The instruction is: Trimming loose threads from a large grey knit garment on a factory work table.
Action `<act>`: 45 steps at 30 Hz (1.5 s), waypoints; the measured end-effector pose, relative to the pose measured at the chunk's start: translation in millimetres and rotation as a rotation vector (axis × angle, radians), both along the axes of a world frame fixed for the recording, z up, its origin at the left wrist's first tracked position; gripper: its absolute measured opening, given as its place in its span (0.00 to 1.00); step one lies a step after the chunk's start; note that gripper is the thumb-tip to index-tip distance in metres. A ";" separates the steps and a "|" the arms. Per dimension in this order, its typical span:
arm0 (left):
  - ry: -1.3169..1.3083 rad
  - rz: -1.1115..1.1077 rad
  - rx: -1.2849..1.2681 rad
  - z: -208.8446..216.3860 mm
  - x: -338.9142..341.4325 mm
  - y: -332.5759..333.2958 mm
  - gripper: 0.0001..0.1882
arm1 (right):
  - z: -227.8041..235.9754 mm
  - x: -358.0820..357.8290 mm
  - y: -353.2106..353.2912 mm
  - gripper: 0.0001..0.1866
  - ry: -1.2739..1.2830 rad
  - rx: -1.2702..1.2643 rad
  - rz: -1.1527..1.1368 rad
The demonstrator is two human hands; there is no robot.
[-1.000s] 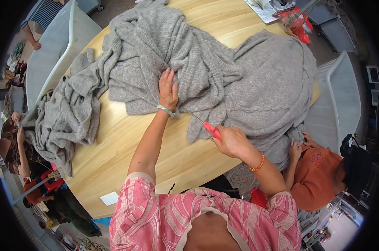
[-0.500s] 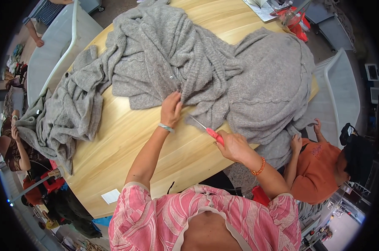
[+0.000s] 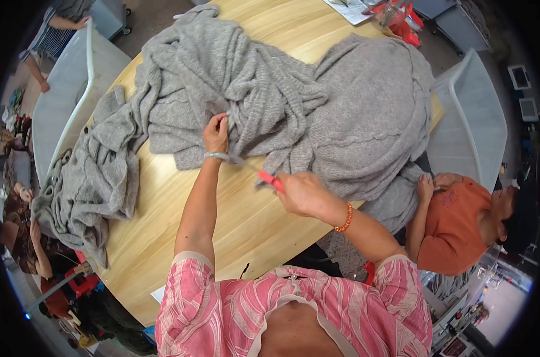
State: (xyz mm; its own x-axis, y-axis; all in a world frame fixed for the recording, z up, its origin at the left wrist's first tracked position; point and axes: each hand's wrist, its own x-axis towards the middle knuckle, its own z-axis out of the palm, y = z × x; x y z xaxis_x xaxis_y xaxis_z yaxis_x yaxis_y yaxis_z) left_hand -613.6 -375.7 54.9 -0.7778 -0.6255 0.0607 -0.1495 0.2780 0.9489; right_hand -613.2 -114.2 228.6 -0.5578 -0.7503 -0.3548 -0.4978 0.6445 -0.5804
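Grey knitted garments (image 3: 270, 89) lie heaped across the wooden table (image 3: 180, 220). At the near edge of the middle pile, my left hand (image 3: 216, 134) is closed with its fingertips pinching a fold of the grey knit. My right hand (image 3: 303, 193) grips a red-handled tool (image 3: 271, 180) with a thin metal shaft, blurred by motion and pointing toward my left wrist. Its exact kind cannot be made out. The tool is held over the bare wood, in front of the knit.
White bins stand at the left (image 3: 61, 95) and right (image 3: 469, 119) of the table. A co-worker in an orange shirt (image 3: 451, 223) handles grey knit at the right edge; another person's hands (image 3: 36, 229) hold knit at the left. Papers (image 3: 347, 11) and red items (image 3: 404, 24) lie at the far edge.
My left hand has moved left and slightly farther away, and now pinches the knit. My right hand has shifted left with the tool, whose tip has swung toward my left wrist.
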 end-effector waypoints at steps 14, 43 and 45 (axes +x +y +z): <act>0.009 -0.075 0.511 58.2 53.0 -2.7 0.21 | -4.4 -13.9 14.7 0.13 -0.046 -0.217 -0.306; -0.077 -0.080 -0.372 133.9 133.6 -6.3 0.19 | -20.3 31.8 22.5 0.14 -0.055 -0.066 -0.306; 0.007 -0.145 -0.570 133.6 73.8 4.2 0.27 | -20.9 31.0 24.5 0.14 -0.036 -0.081 -0.303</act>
State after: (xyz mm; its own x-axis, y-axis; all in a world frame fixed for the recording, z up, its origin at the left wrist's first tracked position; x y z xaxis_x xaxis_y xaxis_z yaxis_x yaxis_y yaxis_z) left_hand -539.8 -371.5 188.5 -0.8515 -0.3797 0.3616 -0.0664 0.7621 0.6440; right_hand -582.2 -89.7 207.7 -0.7482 -0.5786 -0.3247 -0.2682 0.7114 -0.6496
